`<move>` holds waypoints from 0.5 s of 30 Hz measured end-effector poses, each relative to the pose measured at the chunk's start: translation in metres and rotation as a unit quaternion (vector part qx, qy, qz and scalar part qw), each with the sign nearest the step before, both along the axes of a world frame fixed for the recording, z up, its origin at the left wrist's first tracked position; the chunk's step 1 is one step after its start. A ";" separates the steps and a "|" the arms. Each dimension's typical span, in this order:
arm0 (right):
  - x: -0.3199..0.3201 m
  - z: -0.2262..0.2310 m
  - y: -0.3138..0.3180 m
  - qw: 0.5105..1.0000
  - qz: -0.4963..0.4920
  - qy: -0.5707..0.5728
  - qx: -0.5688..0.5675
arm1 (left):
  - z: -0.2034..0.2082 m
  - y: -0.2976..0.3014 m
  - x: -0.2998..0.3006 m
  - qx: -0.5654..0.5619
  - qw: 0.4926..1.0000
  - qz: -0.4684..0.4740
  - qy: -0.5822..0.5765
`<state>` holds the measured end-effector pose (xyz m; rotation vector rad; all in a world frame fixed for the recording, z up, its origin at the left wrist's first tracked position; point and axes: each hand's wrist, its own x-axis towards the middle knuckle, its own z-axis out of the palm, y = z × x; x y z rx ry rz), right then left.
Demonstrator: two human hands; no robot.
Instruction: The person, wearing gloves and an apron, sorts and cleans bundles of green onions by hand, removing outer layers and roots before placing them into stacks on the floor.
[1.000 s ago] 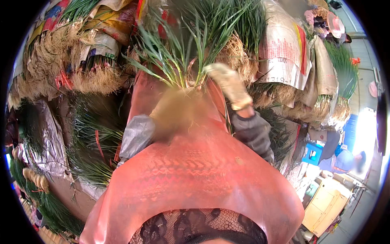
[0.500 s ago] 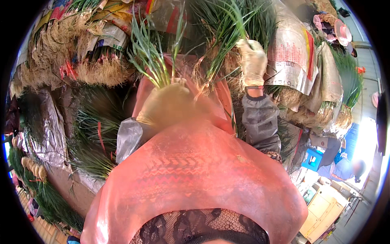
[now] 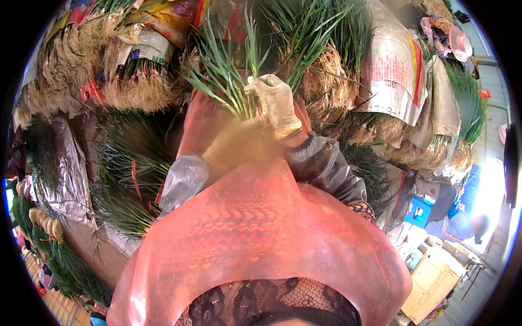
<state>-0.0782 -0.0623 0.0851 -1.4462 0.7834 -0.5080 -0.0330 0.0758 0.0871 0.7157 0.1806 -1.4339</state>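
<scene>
A small bunch of green garlic stalks point(image 3: 231, 95) stands up in front of my chest, leaves fanned toward the far side. My left hand point(image 3: 228, 144), in a pale glove, is closed around its lower end; a blurry smudge covers part of this hand. Beside it, my gloved right hand point(image 3: 278, 106) has its fingers curled against the right side of the bunch, pinching a stalk point(image 3: 253, 54) at its base. Just beyond lies a large pile of green garlic point(image 3: 326, 27) with tangled tan roots point(image 3: 329, 76). A reddish translucent apron point(image 3: 261, 217) covers my front.
More rooted bundles point(image 3: 136, 89) lie at the far left among woven sacks. A white printed sack point(image 3: 389, 65) covers bundles on the right. Leafy bundles point(image 3: 133, 168) lie at my left. A blue stool point(image 3: 417, 212) and a wooden cabinet point(image 3: 432, 282) stand at the right.
My right hand has come from the pile at the far right, leftward and nearer, to the bunch, bringing a stalk. My left hand and its bunch have shifted slightly right.
</scene>
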 end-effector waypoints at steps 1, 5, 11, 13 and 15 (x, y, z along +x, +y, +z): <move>-0.002 0.003 0.000 0.999 0.045 -0.026 0.014 | 0.002 0.004 -0.003 0.004 1.000 0.010 0.011; -0.028 0.023 -0.031 0.951 0.303 -0.010 -0.054 | 0.000 0.015 0.003 0.019 0.999 0.016 0.041; -0.046 0.036 -0.034 0.914 0.386 0.093 -0.081 | -0.017 0.024 0.007 0.033 0.999 0.029 0.026; -0.048 0.032 -0.036 0.915 0.387 0.095 -0.063 | -0.029 0.021 0.010 0.038 0.999 -0.008 -0.015; -0.052 0.008 -0.043 0.860 0.412 0.093 -0.287 | -0.032 0.016 0.009 0.042 0.996 -0.051 -0.058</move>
